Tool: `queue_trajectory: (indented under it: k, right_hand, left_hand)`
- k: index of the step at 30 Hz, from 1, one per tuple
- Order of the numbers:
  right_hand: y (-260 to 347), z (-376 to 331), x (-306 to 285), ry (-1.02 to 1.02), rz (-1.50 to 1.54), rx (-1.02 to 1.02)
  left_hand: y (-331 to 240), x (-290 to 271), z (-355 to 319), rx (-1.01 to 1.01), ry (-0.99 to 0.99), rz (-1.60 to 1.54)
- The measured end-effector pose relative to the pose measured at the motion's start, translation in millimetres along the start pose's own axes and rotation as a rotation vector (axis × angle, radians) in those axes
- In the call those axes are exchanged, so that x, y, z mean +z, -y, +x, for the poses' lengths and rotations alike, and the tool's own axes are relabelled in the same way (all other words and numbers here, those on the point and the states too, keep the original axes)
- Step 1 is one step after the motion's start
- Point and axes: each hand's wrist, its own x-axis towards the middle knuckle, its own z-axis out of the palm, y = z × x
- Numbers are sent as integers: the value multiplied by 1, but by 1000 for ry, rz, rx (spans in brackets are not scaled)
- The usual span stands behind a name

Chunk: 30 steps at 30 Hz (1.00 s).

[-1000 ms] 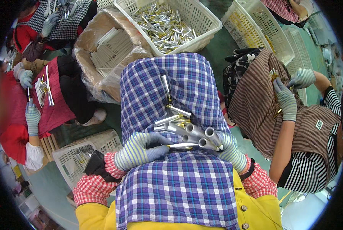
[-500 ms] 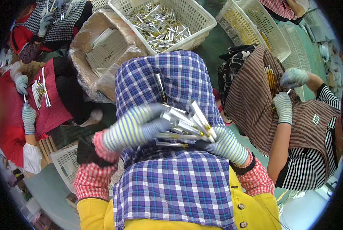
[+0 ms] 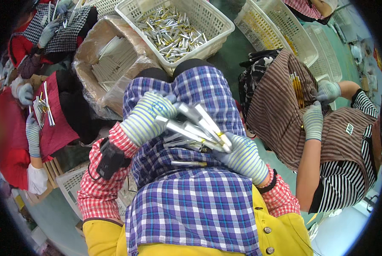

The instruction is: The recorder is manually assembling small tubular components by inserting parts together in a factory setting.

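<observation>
My right hand [image 3: 246,158], in a striped knit glove, is closed around the lower ends of a bundle of slim silver-and-white tubes [image 3: 208,121] with gold bands. The bundle fans up and to the left above my lap. My left hand [image 3: 152,117], gloved alike, is at the upper left ends of the bundle with its fingers curled. Whatever is in those fingers is hidden by the hand and by blur. More tubes [image 3: 178,143] rest on my blue plaid apron [image 3: 191,192] under the bundle. A single tube [image 3: 188,163] lies across the apron nearer my waist.
Ahead stands a white crate [image 3: 225,32] heaped with similar tubes. Left of it is a plastic-lined carton [image 3: 82,64] of white sticks. Co-workers sit close on both sides, including one in a brown striped apron [image 3: 276,102]. More crates [image 3: 304,38] stand at the far right.
My left hand has moved up and its fingers are now at the tubes' upper ends. The bundle has shifted slightly down and left with my right hand. The dark silver tube on my far lap is gone from there.
</observation>
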Motion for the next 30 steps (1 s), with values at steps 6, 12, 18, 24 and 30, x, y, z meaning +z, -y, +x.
queue_trajectory:
  k: [6,12,18,24,30]
  right_hand:
    - [-12,2,-17,-74,521,141]
    - [2,-1,-12,81,67,157]
    - [-5,0,-6,-153,-21,-23]
    - [30,-4,-45,-194,516,20]
    - [61,7,-66,-1,497,-344]
  left_hand:
    - [-6,-15,-40,-16,-237,-54]
    - [-21,-21,-82,-281,-629,-261]
    - [-36,-5,-89,-396,-687,-818]
    - [-62,-16,-65,-308,-478,-1148]
    - [-81,-6,-18,30,-324,-446]
